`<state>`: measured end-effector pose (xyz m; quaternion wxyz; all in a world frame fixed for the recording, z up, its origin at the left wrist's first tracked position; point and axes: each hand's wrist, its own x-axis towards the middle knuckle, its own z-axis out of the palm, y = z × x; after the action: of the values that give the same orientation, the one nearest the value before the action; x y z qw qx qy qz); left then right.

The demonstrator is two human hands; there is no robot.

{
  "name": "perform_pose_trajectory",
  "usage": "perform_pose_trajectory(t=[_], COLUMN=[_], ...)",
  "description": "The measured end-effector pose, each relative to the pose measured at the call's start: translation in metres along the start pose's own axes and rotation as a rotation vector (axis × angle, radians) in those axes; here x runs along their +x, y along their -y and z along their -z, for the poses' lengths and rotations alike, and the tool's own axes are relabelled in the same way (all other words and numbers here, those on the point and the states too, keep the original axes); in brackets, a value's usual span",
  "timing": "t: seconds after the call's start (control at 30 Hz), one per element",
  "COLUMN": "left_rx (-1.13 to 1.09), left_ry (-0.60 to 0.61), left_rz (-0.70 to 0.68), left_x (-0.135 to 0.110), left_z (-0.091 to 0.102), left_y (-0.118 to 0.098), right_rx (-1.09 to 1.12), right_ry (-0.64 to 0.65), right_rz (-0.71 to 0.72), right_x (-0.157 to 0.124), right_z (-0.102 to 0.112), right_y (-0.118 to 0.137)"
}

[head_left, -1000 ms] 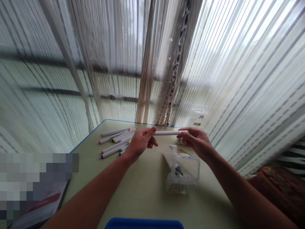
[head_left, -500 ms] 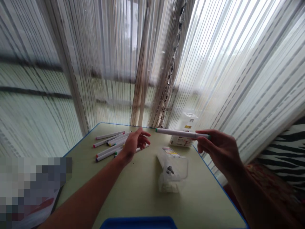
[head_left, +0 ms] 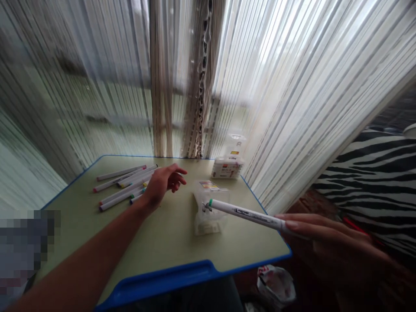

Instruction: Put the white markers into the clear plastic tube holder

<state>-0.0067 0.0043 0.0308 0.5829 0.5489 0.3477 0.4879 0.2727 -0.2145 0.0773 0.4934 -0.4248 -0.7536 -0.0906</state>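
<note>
My right hand (head_left: 325, 234) grips a white marker (head_left: 250, 214) with a green end, holding it in the air over the right part of the table. The marker's green tip points left, in front of a clear plastic case (head_left: 211, 212) on the table. My left hand (head_left: 162, 184) hovers beside a loose pile of white markers (head_left: 123, 190) with coloured ends. Its fingers are loosely curled and apart, with nothing seen in them. Part of the pile is hidden behind that hand and wrist.
A white printed package (head_left: 227, 168) stands at the table's far right corner. The pale table (head_left: 156, 242) has a blue edge and a blue front tray (head_left: 165, 277). String curtains (head_left: 276, 86) hang behind. A white bag-lined bin (head_left: 276, 284) and zebra-striped cloth (head_left: 367, 173) are at the right.
My view has turned right and downward. The right hand has brought the marker lower and nearer to me, its outer end now tilted down. My left hand stays by the pile.
</note>
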Motion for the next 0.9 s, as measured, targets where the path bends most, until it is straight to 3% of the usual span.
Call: perform_pose_trajectory(t=[0.13,0.57,0.9], left_rx=[0.028,0.101,0.221], left_ry=[0.005,0.038,0.092], left_rz=[-0.004,-0.042,-0.101], left_x=[-0.002,-0.003,-0.01], left_z=[-0.002,-0.003,-0.009], left_y=[-0.001,0.003,0.003], right_rx=[-0.077,-0.213,-0.266], right_ry=[0.065,0.167,0.238], right_rz=[0.129,0.114,0.227], right_x=[-0.003,0.0,0.013], right_z=[-0.002,-0.006,-0.024], right_y=[-0.003,-0.003,0.014])
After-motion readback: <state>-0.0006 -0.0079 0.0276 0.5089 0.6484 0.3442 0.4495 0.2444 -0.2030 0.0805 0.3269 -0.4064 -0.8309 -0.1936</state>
